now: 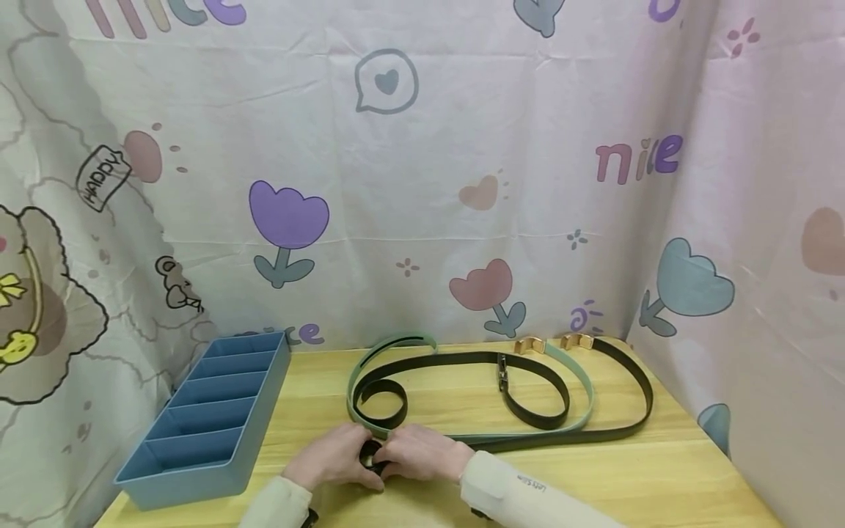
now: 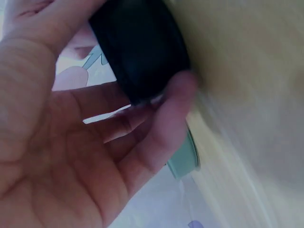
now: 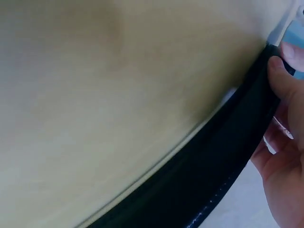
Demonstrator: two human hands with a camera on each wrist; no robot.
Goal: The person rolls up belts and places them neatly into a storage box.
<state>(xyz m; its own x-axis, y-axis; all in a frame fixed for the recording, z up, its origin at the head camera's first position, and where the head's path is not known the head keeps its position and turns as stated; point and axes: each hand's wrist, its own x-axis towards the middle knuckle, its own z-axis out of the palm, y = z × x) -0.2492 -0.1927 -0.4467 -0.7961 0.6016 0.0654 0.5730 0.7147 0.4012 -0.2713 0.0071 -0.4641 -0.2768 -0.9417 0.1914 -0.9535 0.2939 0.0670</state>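
Near the table's front edge, both hands hold a black belt whose end is rolled into a small coil. My left hand curls its fingers around the coil, seen as a dark band in the left wrist view. Thumb and fingers of my right hand pinch the strap beside the coil. From there the strap runs right and curves back to a gold buckle. Close behind the hands lie a light green belt with its own gold buckle and another black belt with a dark buckle.
At the left of the wooden table stands a blue-grey tray divided into several compartments. A printed curtain hangs behind the table and along both sides.
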